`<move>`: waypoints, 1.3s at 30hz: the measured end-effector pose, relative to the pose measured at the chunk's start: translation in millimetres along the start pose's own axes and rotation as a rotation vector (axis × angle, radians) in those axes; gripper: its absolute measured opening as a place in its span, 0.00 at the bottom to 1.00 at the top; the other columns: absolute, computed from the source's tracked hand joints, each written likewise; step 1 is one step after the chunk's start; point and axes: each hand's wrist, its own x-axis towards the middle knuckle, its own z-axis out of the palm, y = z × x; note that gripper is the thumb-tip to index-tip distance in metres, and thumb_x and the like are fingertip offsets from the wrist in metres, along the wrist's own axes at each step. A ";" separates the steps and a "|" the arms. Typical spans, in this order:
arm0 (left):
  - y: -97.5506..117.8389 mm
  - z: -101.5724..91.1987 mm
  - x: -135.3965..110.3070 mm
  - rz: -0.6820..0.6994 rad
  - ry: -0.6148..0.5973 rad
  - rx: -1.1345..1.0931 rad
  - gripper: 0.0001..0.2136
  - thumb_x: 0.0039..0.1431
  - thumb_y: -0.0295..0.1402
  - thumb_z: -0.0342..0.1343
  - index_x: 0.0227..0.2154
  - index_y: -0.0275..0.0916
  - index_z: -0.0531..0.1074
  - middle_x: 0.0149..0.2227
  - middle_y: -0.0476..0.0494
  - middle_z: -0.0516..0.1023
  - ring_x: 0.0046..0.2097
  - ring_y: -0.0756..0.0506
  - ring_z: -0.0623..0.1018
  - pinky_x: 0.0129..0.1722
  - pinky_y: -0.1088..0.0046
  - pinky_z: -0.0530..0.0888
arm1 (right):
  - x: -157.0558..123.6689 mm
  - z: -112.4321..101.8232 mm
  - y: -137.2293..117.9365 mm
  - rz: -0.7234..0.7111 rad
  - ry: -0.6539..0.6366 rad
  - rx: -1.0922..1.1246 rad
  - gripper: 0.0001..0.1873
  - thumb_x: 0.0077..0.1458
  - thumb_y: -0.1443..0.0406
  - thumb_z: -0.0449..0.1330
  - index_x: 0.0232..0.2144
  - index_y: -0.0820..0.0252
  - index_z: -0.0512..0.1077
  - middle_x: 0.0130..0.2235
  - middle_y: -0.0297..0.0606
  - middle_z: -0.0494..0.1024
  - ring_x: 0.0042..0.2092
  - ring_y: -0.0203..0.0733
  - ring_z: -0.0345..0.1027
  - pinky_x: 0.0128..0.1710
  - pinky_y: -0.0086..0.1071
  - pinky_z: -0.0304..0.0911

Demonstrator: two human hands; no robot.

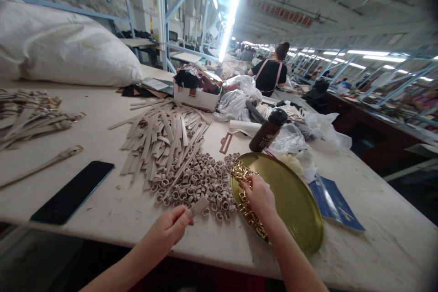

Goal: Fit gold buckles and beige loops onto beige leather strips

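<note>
Left hand (176, 223) above near edge of table (236, 242), pinching one pale strip (200, 207); right hand (260, 198) at one tray's (294, 191) left side, among many gold fittings (240, 171), grip unclear.

A short, pale strip (200, 206) is held at a slant left of a round, gold-coloured tray (290, 196), flat face showing, near end hidden, free end pointing up and to the right; small, shiny gold metal fittings (243, 200) lie jumbled in a loose band along the tray's left side, some partly hidden.
</note>
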 end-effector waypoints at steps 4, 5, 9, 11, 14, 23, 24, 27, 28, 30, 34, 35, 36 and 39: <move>-2.7 3.4 4.4 -0.009 -0.025 0.001 0.24 0.47 0.57 0.44 0.24 0.38 0.61 0.12 0.62 0.48 0.16 0.56 0.50 0.15 0.79 0.47 | 25.1 7.6 19.1 0.039 -0.055 -0.010 0.04 0.46 0.67 0.56 0.21 0.60 0.66 0.26 0.39 0.70 0.30 0.41 0.63 0.29 0.32 0.51; -2.9 3.0 4.7 -0.010 -0.024 -0.003 0.24 0.47 0.57 0.45 0.24 0.38 0.61 0.12 0.62 0.48 0.15 0.56 0.50 0.15 0.79 0.47 | 26.3 9.5 21.0 0.041 -0.062 0.012 0.05 0.45 0.68 0.55 0.20 0.60 0.65 0.25 0.38 0.69 0.28 0.40 0.62 0.29 0.31 0.50; 1.0 3.7 3.8 -0.027 -0.031 -0.035 0.24 0.46 0.57 0.45 0.24 0.38 0.61 0.11 0.62 0.49 0.15 0.56 0.50 0.15 0.79 0.47 | 20.4 10.3 19.7 0.036 -0.074 0.154 0.05 0.43 0.69 0.54 0.19 0.58 0.62 0.22 0.34 0.67 0.26 0.38 0.59 0.27 0.30 0.50; 4.9 8.1 3.9 -0.033 -0.054 -0.051 0.23 0.47 0.56 0.45 0.24 0.37 0.61 0.10 0.62 0.51 0.14 0.57 0.50 0.14 0.80 0.47 | 10.4 9.1 9.3 0.015 -0.094 0.252 0.04 0.45 0.66 0.54 0.21 0.58 0.62 0.21 0.31 0.66 0.25 0.37 0.59 0.26 0.29 0.52; 11.1 16.5 6.2 -0.063 -0.100 -0.099 0.21 0.48 0.54 0.46 0.24 0.37 0.62 0.09 0.61 0.53 0.13 0.57 0.50 0.13 0.80 0.46 | -14.9 8.9 -19.8 -0.027 -0.168 0.580 0.06 0.48 0.63 0.54 0.24 0.58 0.62 0.21 0.29 0.64 0.23 0.35 0.57 0.23 0.28 0.53; 17.1 7.5 -7.4 -0.071 -0.071 -0.123 0.18 0.50 0.49 0.47 0.23 0.37 0.62 0.10 0.61 0.51 0.14 0.57 0.51 0.15 0.80 0.46 | -81.2 3.2 -71.2 -0.278 -0.122 0.640 0.03 0.48 0.67 0.56 0.27 0.56 0.69 0.26 0.34 0.71 0.29 0.38 0.63 0.32 0.31 0.56; 15.6 6.7 -10.0 -0.053 -0.068 -0.099 0.18 0.50 0.49 0.47 0.23 0.36 0.62 0.11 0.61 0.52 0.14 0.57 0.52 0.15 0.80 0.47 | -84.1 2.0 -71.9 -0.283 -0.135 0.669 0.03 0.49 0.67 0.56 0.28 0.56 0.70 0.27 0.34 0.72 0.30 0.39 0.64 0.32 0.31 0.57; 10.7 7.8 -16.3 0.016 -0.072 -0.010 0.17 0.52 0.47 0.47 0.24 0.36 0.63 0.12 0.59 0.54 0.16 0.56 0.54 0.16 0.80 0.51 | -91.1 0.0 -74.9 -0.214 -0.244 0.851 0.05 0.51 0.63 0.55 0.29 0.57 0.69 0.26 0.34 0.71 0.29 0.38 0.63 0.31 0.30 0.58; 9.5 9.1 -18.0 0.037 -0.075 0.019 0.16 0.53 0.46 0.46 0.25 0.35 0.64 0.13 0.59 0.55 0.17 0.56 0.55 0.16 0.80 0.52 | -93.0 0.4 -76.1 -0.167 -0.278 0.925 0.06 0.52 0.61 0.55 0.29 0.57 0.68 0.25 0.33 0.70 0.29 0.37 0.63 0.30 0.30 0.58; 8.3 11.5 -21.1 0.073 -0.075 0.074 0.17 0.55 0.45 0.45 0.27 0.35 0.65 0.15 0.58 0.55 0.18 0.55 0.55 0.17 0.80 0.53 | -96.4 2.8 -78.1 -0.056 -0.313 1.084 0.08 0.51 0.59 0.57 0.28 0.58 0.66 0.23 0.30 0.68 0.27 0.35 0.62 0.29 0.29 0.58; 7.8 12.8 -24.4 0.127 -0.084 0.160 0.18 0.56 0.46 0.44 0.29 0.35 0.66 0.18 0.57 0.56 0.21 0.55 0.57 0.20 0.80 0.54 | -101.7 10.6 -78.2 0.196 -0.337 1.387 0.13 0.44 0.59 0.63 0.31 0.57 0.65 0.23 0.27 0.68 0.24 0.32 0.62 0.27 0.28 0.59; 7.4 12.2 -24.7 0.133 -0.089 0.177 0.18 0.56 0.47 0.44 0.29 0.35 0.66 0.19 0.57 0.56 0.21 0.54 0.57 0.20 0.80 0.54 | -102.7 12.2 -77.5 0.239 -0.357 1.434 0.14 0.43 0.59 0.64 0.31 0.57 0.66 0.23 0.27 0.69 0.24 0.32 0.63 0.27 0.27 0.60; 6.8 11.2 -24.8 0.136 -0.092 0.193 0.18 0.57 0.47 0.44 0.29 0.35 0.66 0.19 0.56 0.56 0.22 0.54 0.57 0.21 0.79 0.54 | -103.5 13.6 -76.8 0.272 -0.375 1.466 0.14 0.43 0.60 0.65 0.31 0.57 0.67 0.23 0.27 0.69 0.24 0.31 0.63 0.27 0.27 0.60; 5.2 7.9 -25.2 0.140 -0.084 0.254 0.19 0.57 0.47 0.43 0.30 0.35 0.67 0.19 0.56 0.56 0.23 0.54 0.58 0.22 0.79 0.55 | -105.0 16.6 -75.0 0.346 -0.409 1.509 0.13 0.42 0.60 0.66 0.30 0.59 0.69 0.23 0.28 0.70 0.24 0.30 0.63 0.27 0.26 0.61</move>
